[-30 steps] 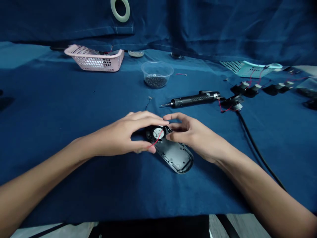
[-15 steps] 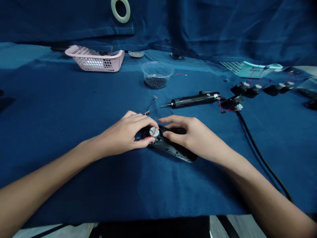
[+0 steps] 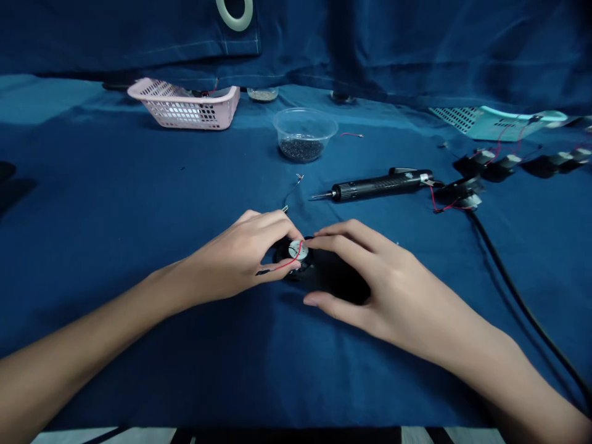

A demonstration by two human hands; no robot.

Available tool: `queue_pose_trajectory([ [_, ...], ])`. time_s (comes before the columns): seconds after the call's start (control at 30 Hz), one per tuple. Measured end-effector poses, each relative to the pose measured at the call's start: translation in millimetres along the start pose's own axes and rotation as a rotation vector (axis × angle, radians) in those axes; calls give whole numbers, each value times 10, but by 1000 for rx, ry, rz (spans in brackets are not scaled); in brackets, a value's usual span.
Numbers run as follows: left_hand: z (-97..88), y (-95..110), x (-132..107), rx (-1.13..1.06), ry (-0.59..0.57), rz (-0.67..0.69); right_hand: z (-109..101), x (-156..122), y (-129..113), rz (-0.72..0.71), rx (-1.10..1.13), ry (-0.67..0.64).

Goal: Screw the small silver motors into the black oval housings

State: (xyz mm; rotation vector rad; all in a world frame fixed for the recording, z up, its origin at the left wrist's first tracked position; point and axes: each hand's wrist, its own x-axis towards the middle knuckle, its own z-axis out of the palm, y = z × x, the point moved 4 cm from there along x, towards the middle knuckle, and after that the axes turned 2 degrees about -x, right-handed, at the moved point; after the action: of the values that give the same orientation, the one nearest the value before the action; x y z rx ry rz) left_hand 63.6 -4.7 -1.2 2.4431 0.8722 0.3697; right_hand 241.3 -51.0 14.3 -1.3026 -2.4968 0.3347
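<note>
Within a black housing [image 3: 303, 271] near mid-worktop [image 3: 185, 357] sits a white-capped round part [image 3: 298, 250]; its red wire [image 3: 287, 265] crosses the left thumb. At nine o'clock, the left hand [image 3: 247, 256] pinches this part. Between three and four, the right hand [image 3: 393, 283] is spread; fingertip contact unconfirmed. Black screwdriver [image 3: 382, 186] lies at two, clear bowl [image 3: 305, 126] at twelve.

White disc [image 3: 296, 250] (red wire [image 3: 287, 264] across) in black housing [image 3: 306, 270]
</note>
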Motion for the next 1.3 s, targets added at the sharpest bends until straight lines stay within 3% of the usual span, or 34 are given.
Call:
queue_pose_trajectory([
  [0.27,-7,-28,8,-70,11,-5,9,-47,-15,-25,-56,-30],
  [0.63,-40,-67,17,-90,2,-34,-26,-80,-19,-183,-130,-8],
  [1.3,-72,-69,75,-179,-27,36,-29,-98,25,-181,-130,-64],
])
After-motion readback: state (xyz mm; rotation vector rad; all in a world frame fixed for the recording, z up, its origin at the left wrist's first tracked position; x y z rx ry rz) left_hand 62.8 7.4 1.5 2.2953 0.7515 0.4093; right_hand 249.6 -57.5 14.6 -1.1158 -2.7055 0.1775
